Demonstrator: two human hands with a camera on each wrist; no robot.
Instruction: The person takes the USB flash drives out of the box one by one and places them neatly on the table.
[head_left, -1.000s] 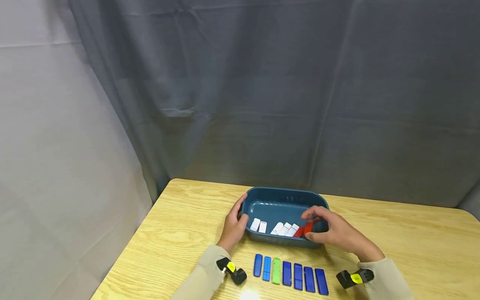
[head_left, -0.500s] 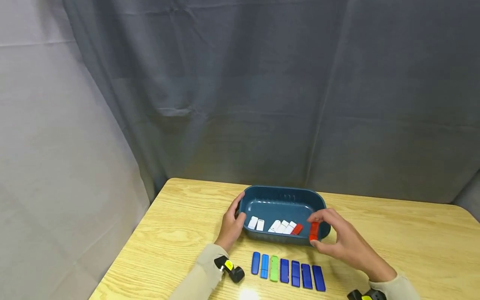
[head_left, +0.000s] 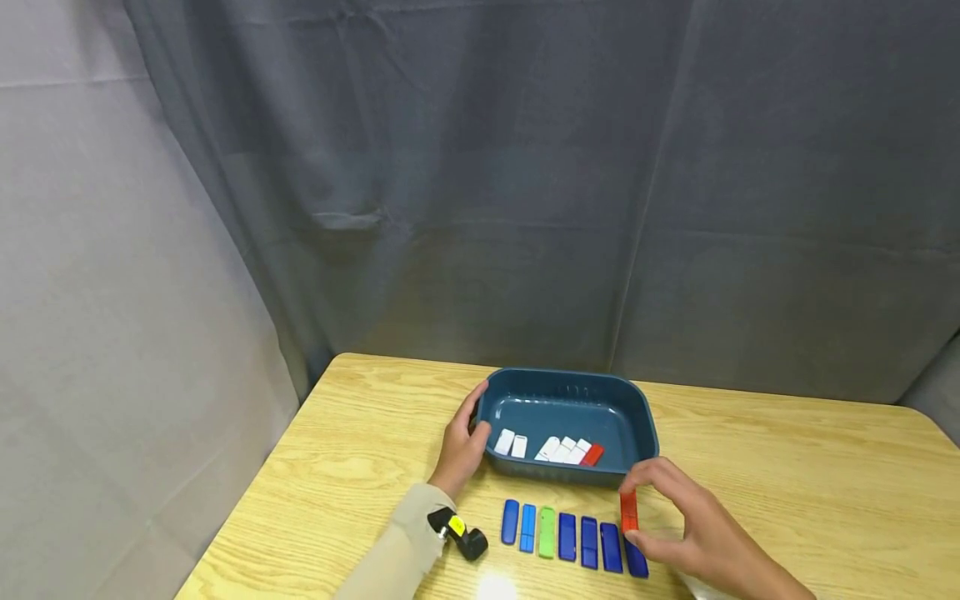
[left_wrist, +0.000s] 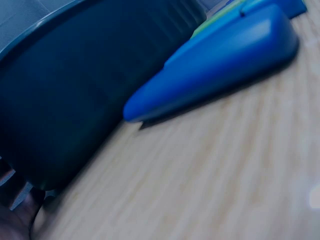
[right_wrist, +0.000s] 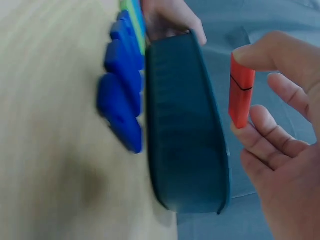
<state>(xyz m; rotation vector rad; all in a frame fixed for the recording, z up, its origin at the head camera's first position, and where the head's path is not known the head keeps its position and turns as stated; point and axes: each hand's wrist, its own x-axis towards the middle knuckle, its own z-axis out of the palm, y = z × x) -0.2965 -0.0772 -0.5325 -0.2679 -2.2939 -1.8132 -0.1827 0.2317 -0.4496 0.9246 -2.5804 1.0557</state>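
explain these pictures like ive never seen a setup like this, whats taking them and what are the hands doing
There is no robot, just a person's bare left hand and right hand. The wide picture comes from a camera on the person's head; the two close ones come from a camera worn on each wrist. On the wood-grained table stands a dark teal, rectangular, plastic-looking tub holding white rectangular pieces and one red piece. Nearer the person lies a row of seven oblong pieces: six blue pieces and one green piece. The left hand rests against the tub's left end. The right hand pinches a small red rectangular block above the table.
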